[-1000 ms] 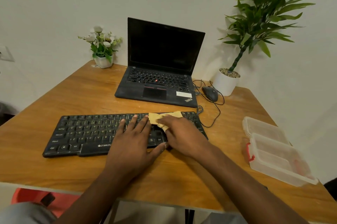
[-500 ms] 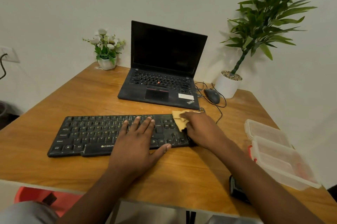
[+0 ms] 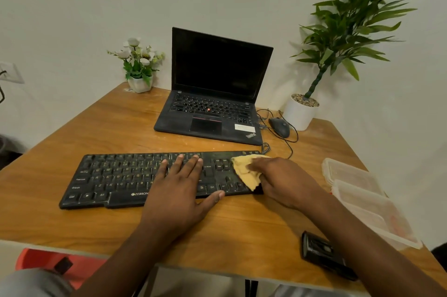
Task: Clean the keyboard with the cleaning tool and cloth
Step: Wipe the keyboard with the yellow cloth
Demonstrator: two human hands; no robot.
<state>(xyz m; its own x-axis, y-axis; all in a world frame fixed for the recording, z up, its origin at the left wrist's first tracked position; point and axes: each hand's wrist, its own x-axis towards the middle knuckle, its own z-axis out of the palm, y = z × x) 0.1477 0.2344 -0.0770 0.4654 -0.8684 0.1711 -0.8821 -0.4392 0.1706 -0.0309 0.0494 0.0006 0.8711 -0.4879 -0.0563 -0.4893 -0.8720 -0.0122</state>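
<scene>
Black cleaning tool (image 3: 326, 256) seen lying untouched near table's (image 3: 242, 224) front right edge. Left hand (image 3: 179, 190) laid flat on keyboard (image 3: 116, 180), fingers straight, nothing gripped. Keyboard placed mid-table, parallel to front edge; judged light, rigid, apt to slide unless pinned. Cloth (image 3: 246, 171) bunched under right hand (image 3: 285, 180), fingers curled over it, at keyboard's right end. Cloth judged soft, limp; best gathered in fingertips.

Passage open over table (image 3: 108, 127) between keyboard (image 3: 116, 176) and laptop (image 3: 208, 115). Right side blocked by box (image 3: 358, 190); black device (image 3: 324, 255) lies near front edge.
</scene>
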